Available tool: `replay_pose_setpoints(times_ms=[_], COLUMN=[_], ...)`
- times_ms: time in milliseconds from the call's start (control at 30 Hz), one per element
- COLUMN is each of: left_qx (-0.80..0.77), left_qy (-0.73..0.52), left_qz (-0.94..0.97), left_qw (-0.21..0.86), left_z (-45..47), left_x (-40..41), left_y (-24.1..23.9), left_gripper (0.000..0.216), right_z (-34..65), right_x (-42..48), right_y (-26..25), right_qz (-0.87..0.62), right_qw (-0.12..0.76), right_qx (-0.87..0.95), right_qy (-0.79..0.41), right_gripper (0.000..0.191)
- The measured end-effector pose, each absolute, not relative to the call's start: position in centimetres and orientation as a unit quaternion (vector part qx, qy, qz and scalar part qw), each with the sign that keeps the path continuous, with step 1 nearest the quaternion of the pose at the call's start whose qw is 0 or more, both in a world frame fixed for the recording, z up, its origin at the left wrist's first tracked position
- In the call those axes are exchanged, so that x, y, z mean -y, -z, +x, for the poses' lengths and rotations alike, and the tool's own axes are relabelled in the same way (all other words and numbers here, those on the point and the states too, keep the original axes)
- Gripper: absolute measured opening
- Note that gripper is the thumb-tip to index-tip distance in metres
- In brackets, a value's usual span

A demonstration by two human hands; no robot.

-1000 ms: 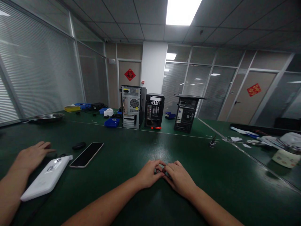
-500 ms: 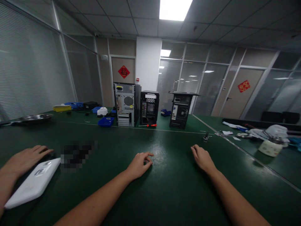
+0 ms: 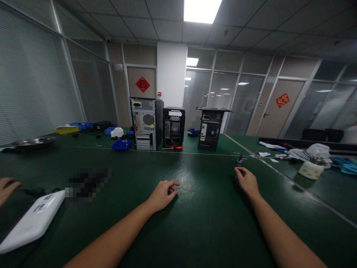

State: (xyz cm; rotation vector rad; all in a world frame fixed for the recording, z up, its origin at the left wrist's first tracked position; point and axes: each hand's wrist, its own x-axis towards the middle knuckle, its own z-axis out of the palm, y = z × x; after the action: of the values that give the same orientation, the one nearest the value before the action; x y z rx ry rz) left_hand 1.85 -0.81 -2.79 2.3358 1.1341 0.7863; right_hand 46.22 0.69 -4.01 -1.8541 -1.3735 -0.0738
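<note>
My left hand (image 3: 162, 194) rests low over the green table (image 3: 195, 227) near the middle, its fingers loosely bent and apart, with nothing seen in it. Further right is my right hand (image 3: 247, 182), fingers curved forward and down, a gap showing under the index finger; the fingertips are partly hidden. Just beyond it stands a small dark pointed metal piece (image 3: 240, 159), apart from the hand. A screwdriver (image 3: 176, 148) with a red handle lies in front of the middle one of three computer cases (image 3: 174, 126).
Another person's hand (image 3: 8, 190) is at the left edge, by a white flat device (image 3: 35, 219) and a blurred-out patch. Blue trays (image 3: 122, 145) and a metal dish (image 3: 35, 142) lie further back. On the right are a patterned jar (image 3: 311, 169) and a silver table seam (image 3: 290, 176).
My right hand has moved forward and right, closer to the dark metal piece. My left hand has hardly moved. The other person's hand has drawn back left, away from the white device.
</note>
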Motion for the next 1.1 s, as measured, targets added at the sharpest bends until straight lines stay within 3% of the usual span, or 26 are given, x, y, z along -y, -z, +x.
replay_pose_setpoints(times_ms=[133, 600, 900, 1100], left_qx=[-0.409, -0.402, -0.403, -0.411], left_qy=[-0.285, -0.287, -0.285, -0.278], left_qz=[0.841, 0.844, 0.843, 0.843], left_qw=[0.211, 0.209, 0.211, 0.207], left_z=[1.9, 1.9, 1.8, 1.9], left_x=[0.7, 0.7, 0.7, 0.7], left_y=[2.8, 2.9, 3.0, 2.9], left_gripper=[0.028, 0.028, 0.027, 0.028], right_z=[47.6, 48.8, 48.5, 48.3], right_x=[0.4, 0.6, 0.0, -0.1], right_y=[2.9, 3.8, 4.2, 4.6], right_qz=[-0.699, -0.718, -0.754, -0.768], right_qw=[0.417, 0.329, 0.365, 0.357], right_qx=[0.575, 0.613, 0.541, 0.524], right_qy=[0.082, 0.007, -0.076, -0.088], right_gripper=[0.04, 0.039, 0.027, 0.032])
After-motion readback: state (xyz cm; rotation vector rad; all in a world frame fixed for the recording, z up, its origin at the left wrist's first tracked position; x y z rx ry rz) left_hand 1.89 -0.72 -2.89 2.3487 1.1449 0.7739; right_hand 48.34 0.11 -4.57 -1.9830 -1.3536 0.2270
